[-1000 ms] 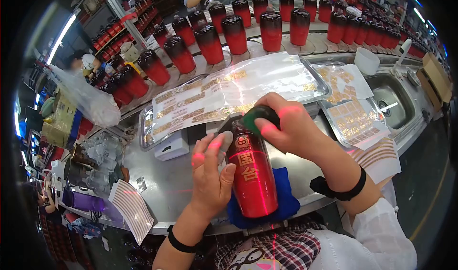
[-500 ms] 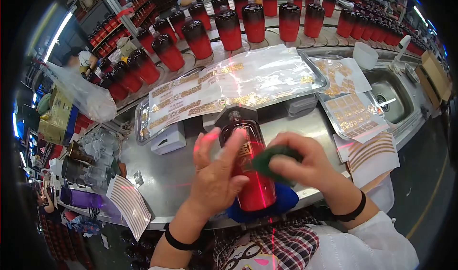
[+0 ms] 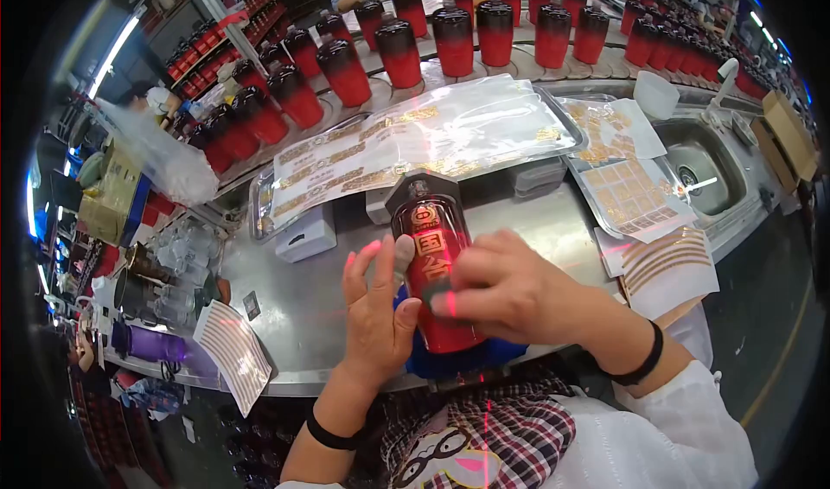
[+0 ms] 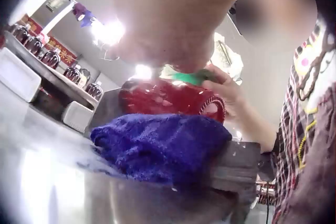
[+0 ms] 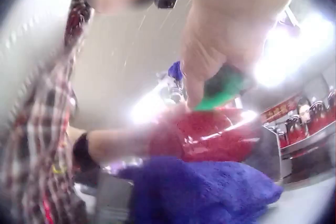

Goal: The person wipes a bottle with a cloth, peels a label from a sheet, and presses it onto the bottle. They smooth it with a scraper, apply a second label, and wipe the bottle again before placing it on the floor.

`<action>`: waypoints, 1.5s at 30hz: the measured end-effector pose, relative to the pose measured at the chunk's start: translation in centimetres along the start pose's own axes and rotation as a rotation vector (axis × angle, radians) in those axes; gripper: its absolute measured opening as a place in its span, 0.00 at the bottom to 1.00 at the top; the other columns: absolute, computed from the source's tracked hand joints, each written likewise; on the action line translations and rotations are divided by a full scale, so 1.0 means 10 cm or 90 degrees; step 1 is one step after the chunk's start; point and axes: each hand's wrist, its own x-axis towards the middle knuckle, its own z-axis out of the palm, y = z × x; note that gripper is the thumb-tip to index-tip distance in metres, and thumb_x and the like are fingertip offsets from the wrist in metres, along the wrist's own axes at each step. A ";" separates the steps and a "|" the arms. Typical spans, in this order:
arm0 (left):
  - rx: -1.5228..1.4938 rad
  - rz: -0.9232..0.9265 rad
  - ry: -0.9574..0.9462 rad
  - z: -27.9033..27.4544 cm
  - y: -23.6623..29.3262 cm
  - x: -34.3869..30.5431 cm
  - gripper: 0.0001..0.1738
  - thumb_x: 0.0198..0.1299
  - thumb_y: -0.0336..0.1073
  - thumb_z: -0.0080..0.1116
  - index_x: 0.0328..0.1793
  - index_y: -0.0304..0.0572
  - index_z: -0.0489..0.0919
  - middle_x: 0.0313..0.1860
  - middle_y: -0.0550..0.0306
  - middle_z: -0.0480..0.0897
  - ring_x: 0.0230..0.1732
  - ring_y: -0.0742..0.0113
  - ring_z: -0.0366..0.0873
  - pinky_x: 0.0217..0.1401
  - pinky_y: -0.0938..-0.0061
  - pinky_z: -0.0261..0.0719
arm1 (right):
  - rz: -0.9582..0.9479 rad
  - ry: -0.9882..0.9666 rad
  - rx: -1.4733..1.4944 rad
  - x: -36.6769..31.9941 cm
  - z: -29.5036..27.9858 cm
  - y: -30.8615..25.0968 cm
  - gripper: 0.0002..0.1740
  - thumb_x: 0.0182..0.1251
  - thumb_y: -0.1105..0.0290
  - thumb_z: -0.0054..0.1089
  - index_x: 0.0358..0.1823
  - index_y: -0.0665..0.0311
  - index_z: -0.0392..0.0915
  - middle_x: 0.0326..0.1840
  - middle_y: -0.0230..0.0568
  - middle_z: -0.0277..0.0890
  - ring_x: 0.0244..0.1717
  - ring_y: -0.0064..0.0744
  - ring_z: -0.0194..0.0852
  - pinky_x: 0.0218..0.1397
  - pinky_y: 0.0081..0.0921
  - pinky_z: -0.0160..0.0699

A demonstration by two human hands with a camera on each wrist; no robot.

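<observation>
A red bottle with a dark top and gold characters [image 3: 445, 329] lies on a blue cloth [image 3: 497, 357], its neck pointing away from the body. In the head view the right hand [image 3: 527, 294] pinches a dark green pad [image 3: 445, 303] against the bottle's lower part; the pad shows brighter green in the right wrist view [image 5: 223, 92]. The left hand [image 3: 376, 316] is beside the bottle's left side, fingers extended and a pale cover on one fingertip [image 3: 404, 253]. Whether it touches the bottle is unclear. Blue cloth [image 4: 163, 145] bunches under the bottle in the left wrist view.
Beyond the bottle lies a tray [image 3: 571, 134] with sheets of gold decals [image 3: 346, 173]. Red and black bottles [image 3: 402, 57] line the conveyor behind. A striped sheet [image 3: 232, 355] lies left; more decal sheets [image 3: 627, 197] and a sink [image 3: 705, 178] are right.
The right hand has moved with the green pad from the bottle's neck down to its lower part. The left hand has drawn back from over the bottle to its left side.
</observation>
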 end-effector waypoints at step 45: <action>0.077 0.250 -0.089 -0.03 -0.31 0.52 0.30 0.72 0.62 0.41 0.68 0.54 0.78 0.44 0.67 0.87 0.65 0.58 0.69 0.81 0.48 0.44 | 0.606 0.376 0.496 -0.58 0.66 0.23 0.15 0.74 0.61 0.60 0.47 0.68 0.74 0.36 0.31 0.77 0.36 0.15 0.70 0.39 0.18 0.73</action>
